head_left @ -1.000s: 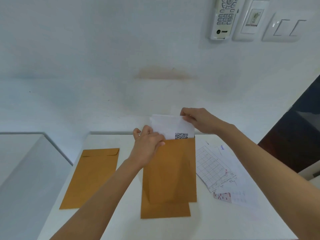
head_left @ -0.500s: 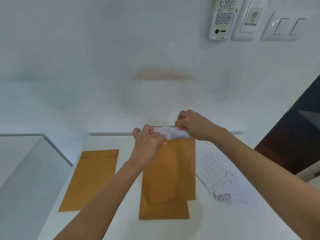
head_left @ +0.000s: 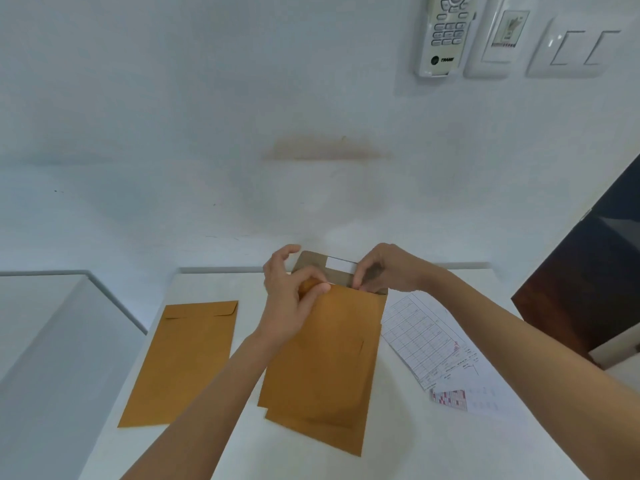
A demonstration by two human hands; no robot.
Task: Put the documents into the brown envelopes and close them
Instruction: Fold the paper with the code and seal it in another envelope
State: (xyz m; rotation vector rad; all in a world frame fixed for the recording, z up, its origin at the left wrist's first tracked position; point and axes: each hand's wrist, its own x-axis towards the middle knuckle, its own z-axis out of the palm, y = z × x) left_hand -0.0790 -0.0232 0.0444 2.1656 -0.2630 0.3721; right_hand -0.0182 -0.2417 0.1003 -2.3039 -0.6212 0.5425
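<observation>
A brown envelope (head_left: 332, 358) lies in the middle of the white table (head_left: 450, 445), on top of another brown envelope whose lower edge sticks out beneath it. Its flap (head_left: 323, 268) stands open at the far end, with a white strip along its top edge. My left hand (head_left: 294, 292) pinches the envelope's mouth at the left corner. My right hand (head_left: 384, 268) holds the flap at the right. No white document shows at the mouth. Another brown envelope (head_left: 187, 362) lies flat to the left, flap folded down. Printed documents (head_left: 433, 344) lie to the right.
The table's far edge meets a white wall (head_left: 207, 133) carrying a remote control (head_left: 445, 32), a thermostat panel and light switches. A lower grey surface (head_left: 41, 341) lies to the left. Dark furniture (head_left: 588, 282) stands at the right.
The white document, half out a second ago, has slid fully into the envelope. The flap is now exposed and both hands have shifted to the envelope's mouth and flap.
</observation>
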